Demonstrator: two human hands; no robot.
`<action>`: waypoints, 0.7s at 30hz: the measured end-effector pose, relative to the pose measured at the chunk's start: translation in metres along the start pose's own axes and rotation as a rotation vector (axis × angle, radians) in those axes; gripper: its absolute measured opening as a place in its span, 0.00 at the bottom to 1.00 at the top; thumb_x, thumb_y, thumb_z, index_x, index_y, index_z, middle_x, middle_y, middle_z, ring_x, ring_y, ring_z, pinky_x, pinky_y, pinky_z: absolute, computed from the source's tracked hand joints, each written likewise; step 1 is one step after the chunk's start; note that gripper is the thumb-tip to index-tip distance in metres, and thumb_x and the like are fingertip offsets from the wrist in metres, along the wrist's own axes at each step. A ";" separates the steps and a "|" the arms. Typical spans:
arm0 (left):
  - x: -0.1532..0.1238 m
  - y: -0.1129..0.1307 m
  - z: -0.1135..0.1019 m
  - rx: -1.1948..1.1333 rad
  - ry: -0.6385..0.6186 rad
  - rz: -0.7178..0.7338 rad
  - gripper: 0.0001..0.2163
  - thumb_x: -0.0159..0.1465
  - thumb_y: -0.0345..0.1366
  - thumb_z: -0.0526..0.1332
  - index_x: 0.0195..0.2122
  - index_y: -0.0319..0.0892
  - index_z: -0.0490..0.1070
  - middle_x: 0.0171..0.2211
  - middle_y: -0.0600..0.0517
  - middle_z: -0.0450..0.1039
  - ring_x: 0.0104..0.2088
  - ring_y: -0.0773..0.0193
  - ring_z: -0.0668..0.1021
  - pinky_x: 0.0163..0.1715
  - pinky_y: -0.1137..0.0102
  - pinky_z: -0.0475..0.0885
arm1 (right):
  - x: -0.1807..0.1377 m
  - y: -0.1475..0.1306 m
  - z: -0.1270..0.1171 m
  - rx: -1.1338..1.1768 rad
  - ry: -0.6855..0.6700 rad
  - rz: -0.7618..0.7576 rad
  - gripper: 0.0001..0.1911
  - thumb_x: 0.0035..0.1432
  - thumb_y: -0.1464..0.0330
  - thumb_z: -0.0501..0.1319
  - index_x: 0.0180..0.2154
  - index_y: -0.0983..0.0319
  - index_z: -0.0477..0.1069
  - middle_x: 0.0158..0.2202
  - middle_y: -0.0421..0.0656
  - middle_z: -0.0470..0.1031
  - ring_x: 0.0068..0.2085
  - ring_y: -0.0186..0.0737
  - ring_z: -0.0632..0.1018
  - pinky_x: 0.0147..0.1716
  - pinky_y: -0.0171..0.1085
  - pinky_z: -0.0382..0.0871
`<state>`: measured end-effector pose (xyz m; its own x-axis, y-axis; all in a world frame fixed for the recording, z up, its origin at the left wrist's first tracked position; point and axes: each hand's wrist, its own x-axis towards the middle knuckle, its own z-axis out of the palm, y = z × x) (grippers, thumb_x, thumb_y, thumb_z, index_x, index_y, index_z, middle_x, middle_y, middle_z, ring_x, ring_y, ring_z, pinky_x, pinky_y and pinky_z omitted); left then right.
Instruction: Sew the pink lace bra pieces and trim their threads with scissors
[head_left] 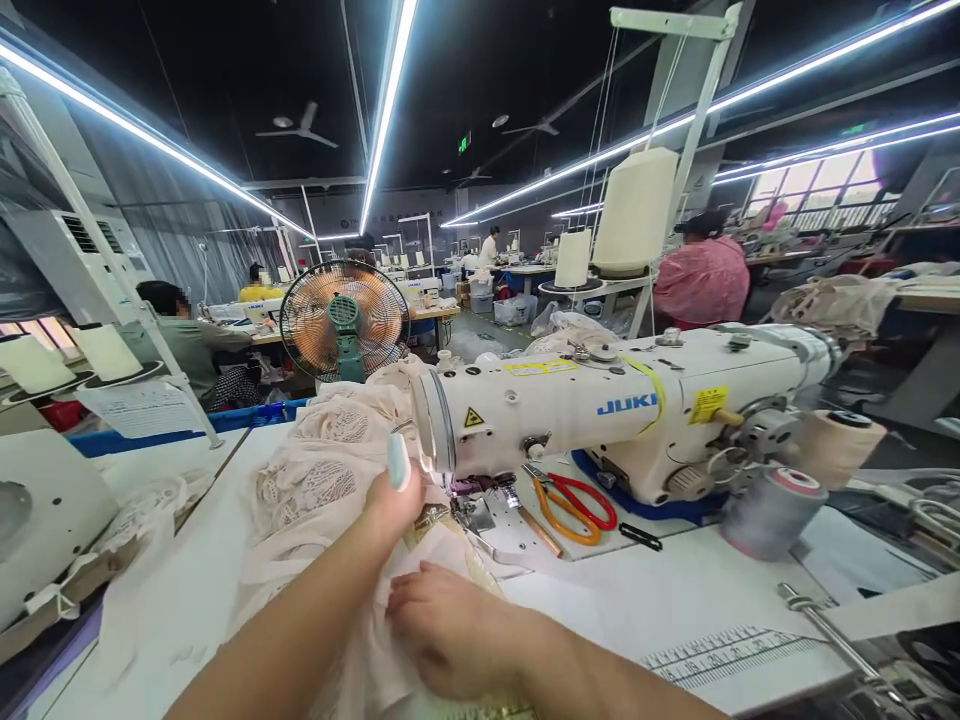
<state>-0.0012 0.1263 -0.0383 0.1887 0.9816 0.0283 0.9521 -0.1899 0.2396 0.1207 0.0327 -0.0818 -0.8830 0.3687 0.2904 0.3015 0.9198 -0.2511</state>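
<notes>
A heap of cream lace fabric lies on the table left of the white sewing machine, reaching under its needle end. My left hand is at the fabric beside the machine head, thumb raised, with something smooth and pale blue at its tip. The other fingers of that hand are hidden. Nearer to me, my right hand has its fingers curled into the fabric, slightly blurred. A clear, shiny strip shows in the fabric close to the presser foot.
Orange-handled scissors, red-handled scissors and a small black tool lie under the machine arm. A grey thread cone stands at right, near a printed ruler. A fan and several seated people are beyond.
</notes>
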 end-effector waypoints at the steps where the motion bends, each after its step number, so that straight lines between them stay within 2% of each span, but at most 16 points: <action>1: -0.009 0.001 -0.003 0.025 0.001 0.043 0.12 0.66 0.38 0.57 0.48 0.39 0.67 0.47 0.46 0.70 0.43 0.58 0.75 0.42 0.57 0.72 | -0.001 0.006 -0.003 0.009 0.004 -0.006 0.17 0.46 0.71 0.60 0.42 0.64 0.71 0.48 0.45 0.74 0.51 0.44 0.71 0.54 0.40 0.59; 3: -0.033 0.002 -0.009 0.057 -0.049 0.193 0.09 0.66 0.36 0.56 0.44 0.40 0.71 0.45 0.48 0.73 0.44 0.58 0.76 0.44 0.60 0.72 | -0.003 0.012 -0.006 0.016 0.010 -0.009 0.17 0.46 0.71 0.60 0.42 0.63 0.72 0.48 0.44 0.74 0.50 0.43 0.72 0.54 0.38 0.59; 5: -0.056 0.001 -0.010 0.058 -0.136 0.379 0.09 0.66 0.33 0.55 0.43 0.42 0.73 0.47 0.50 0.74 0.47 0.61 0.75 0.50 0.66 0.69 | -0.005 0.013 -0.005 0.016 0.021 0.006 0.15 0.48 0.72 0.58 0.41 0.63 0.73 0.47 0.45 0.75 0.48 0.44 0.73 0.53 0.38 0.60; 7: -0.073 -0.003 -0.007 0.056 -0.188 0.509 0.13 0.66 0.32 0.53 0.49 0.45 0.71 0.54 0.53 0.70 0.53 0.63 0.71 0.55 0.72 0.64 | -0.009 0.008 -0.004 0.011 0.025 0.029 0.13 0.50 0.72 0.57 0.39 0.65 0.73 0.43 0.48 0.76 0.45 0.46 0.74 0.51 0.40 0.63; 8: -0.078 -0.005 -0.003 0.060 -0.190 0.540 0.15 0.66 0.33 0.52 0.52 0.44 0.68 0.57 0.53 0.67 0.56 0.63 0.69 0.57 0.72 0.62 | -0.013 0.004 -0.004 0.010 0.025 0.038 0.13 0.51 0.72 0.57 0.38 0.66 0.73 0.41 0.50 0.77 0.45 0.47 0.74 0.51 0.40 0.63; 11: -0.082 -0.010 0.008 0.091 -0.145 0.553 0.17 0.66 0.35 0.51 0.55 0.38 0.65 0.59 0.47 0.64 0.57 0.57 0.67 0.59 0.63 0.60 | -0.029 -0.006 -0.007 -0.002 0.039 0.108 0.13 0.53 0.71 0.56 0.40 0.68 0.73 0.42 0.51 0.76 0.47 0.47 0.73 0.54 0.41 0.62; 16: -0.075 -0.007 0.020 0.143 -0.085 0.563 0.19 0.65 0.40 0.52 0.56 0.39 0.65 0.59 0.46 0.65 0.53 0.52 0.69 0.54 0.58 0.64 | -0.066 -0.011 -0.010 -0.134 0.031 0.340 0.24 0.55 0.70 0.56 0.54 0.69 0.67 0.56 0.53 0.68 0.58 0.55 0.66 0.58 0.52 0.59; 19: -0.072 -0.002 0.020 0.174 -0.065 0.551 0.19 0.65 0.41 0.53 0.55 0.40 0.65 0.58 0.48 0.65 0.50 0.51 0.71 0.49 0.58 0.67 | -0.080 -0.009 -0.007 -0.210 0.001 0.321 0.25 0.53 0.70 0.57 0.53 0.71 0.67 0.58 0.55 0.66 0.57 0.56 0.67 0.55 0.51 0.64; 21: -0.069 0.000 0.021 0.193 -0.053 0.539 0.19 0.65 0.42 0.52 0.55 0.41 0.65 0.57 0.49 0.66 0.48 0.51 0.71 0.47 0.58 0.68 | -0.083 -0.007 -0.003 -0.244 0.030 0.282 0.25 0.52 0.70 0.58 0.52 0.71 0.68 0.57 0.55 0.66 0.56 0.56 0.68 0.53 0.51 0.66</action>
<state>-0.0093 0.0578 -0.0602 0.6668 0.7437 0.0473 0.7437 -0.6682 0.0227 0.1934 -0.0039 -0.1013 -0.7435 0.6125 0.2687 0.6113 0.7852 -0.0983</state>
